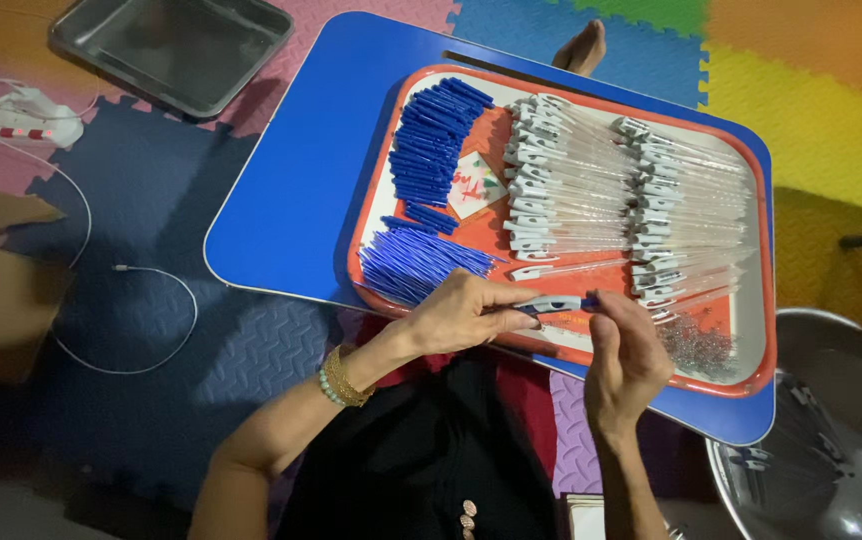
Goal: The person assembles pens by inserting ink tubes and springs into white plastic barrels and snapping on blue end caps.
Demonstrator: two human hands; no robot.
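Steel pan (176, 50) on mat, far left. Blue refills (421, 200) heaped at tray's (763, 380) left. Left hand (456, 312) pinches pen (556, 304) over tray's near edge; right hand (626, 360) grips its other end. Clear barrels (591, 185) fill tray's right.

The pen (551, 304) is mostly covered by the fingers of the left hand (456, 315) and right hand (623, 360), the metal bowl (831, 440) runs off the right and bottom edges, the steel tray (176, 45) is cut by the top edge, and the small springs (696, 345) blur into a glittery heap.
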